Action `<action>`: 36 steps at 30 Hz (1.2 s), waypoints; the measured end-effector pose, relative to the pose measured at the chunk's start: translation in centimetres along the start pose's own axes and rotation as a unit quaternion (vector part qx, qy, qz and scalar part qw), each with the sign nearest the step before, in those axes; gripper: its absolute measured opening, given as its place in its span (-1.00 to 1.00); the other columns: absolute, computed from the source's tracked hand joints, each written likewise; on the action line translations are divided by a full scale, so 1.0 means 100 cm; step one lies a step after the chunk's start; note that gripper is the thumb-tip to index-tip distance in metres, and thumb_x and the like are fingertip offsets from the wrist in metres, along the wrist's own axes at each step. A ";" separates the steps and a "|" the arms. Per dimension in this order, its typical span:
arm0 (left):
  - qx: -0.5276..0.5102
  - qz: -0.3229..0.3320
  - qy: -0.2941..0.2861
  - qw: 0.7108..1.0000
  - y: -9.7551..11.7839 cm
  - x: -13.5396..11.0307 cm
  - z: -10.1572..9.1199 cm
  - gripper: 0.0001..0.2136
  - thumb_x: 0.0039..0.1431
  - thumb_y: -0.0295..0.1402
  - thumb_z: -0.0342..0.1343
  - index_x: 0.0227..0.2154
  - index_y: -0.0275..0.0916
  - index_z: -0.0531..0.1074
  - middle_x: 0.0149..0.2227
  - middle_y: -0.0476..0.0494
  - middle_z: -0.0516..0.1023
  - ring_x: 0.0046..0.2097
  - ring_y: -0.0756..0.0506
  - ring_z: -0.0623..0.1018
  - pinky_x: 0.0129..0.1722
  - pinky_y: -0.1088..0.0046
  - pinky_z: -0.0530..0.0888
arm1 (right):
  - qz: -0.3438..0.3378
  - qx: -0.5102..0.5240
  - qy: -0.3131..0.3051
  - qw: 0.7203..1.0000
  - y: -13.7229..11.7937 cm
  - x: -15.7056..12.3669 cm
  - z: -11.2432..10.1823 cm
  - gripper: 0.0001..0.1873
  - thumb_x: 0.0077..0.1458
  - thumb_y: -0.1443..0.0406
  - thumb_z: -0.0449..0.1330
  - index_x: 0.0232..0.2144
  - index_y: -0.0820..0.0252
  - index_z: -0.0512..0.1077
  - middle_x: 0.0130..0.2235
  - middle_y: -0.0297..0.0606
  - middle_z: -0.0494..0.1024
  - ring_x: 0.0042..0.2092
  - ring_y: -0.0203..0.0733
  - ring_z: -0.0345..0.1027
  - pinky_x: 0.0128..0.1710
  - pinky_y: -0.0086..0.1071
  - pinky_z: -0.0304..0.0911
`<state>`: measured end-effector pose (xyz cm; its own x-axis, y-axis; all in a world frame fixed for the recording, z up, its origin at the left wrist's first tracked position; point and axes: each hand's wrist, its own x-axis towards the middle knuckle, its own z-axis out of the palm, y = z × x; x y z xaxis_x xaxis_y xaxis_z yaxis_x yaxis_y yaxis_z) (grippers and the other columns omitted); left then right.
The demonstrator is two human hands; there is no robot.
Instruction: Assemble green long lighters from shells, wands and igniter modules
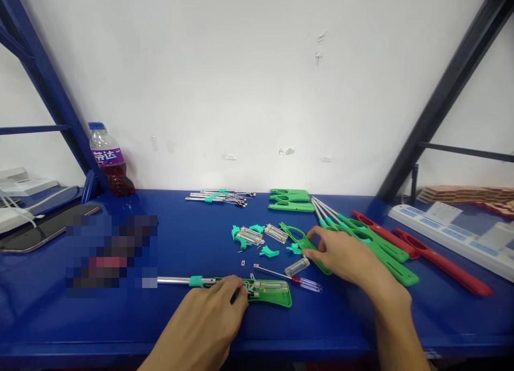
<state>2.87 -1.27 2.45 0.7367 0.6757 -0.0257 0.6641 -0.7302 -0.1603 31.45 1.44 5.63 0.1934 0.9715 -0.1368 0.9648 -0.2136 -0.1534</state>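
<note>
My left hand is closed over the middle of an opened stick lighter, its fingers pressed on the inner parts. The lighter's green half shell lies face up with a clear fuel tank in its right end, and a metal tube points left. My right hand pinches a green handle shell with a loop at its far end. Between the hands lie a screwdriver with a clear handle and a loose fuel tank. Teal triggers are scattered behind them.
Metal tube assemblies and green shells lie along the wall. Right of my right hand are green lighters, red lighters and a white strip. A drink bottle stands back left, near a dark flat device.
</note>
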 end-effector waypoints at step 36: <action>-0.166 -0.023 0.109 0.980 -0.013 0.005 0.008 -0.80 0.38 -0.58 0.17 -0.16 -0.14 0.60 -0.01 -0.11 0.64 -0.06 -0.23 0.68 -0.17 0.25 0.64 | -0.065 0.095 0.131 0.985 -0.034 -0.030 -0.010 -0.73 0.37 0.02 0.19 -0.25 -0.02 0.57 -0.27 -0.31 0.72 -0.26 -0.06 0.57 -0.37 -0.29 0.17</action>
<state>2.29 0.09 1.83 0.6904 0.6979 0.1904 0.6756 -0.7161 0.1754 27.77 -0.68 7.58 0.1341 0.9796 0.1497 0.9383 -0.0769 -0.3371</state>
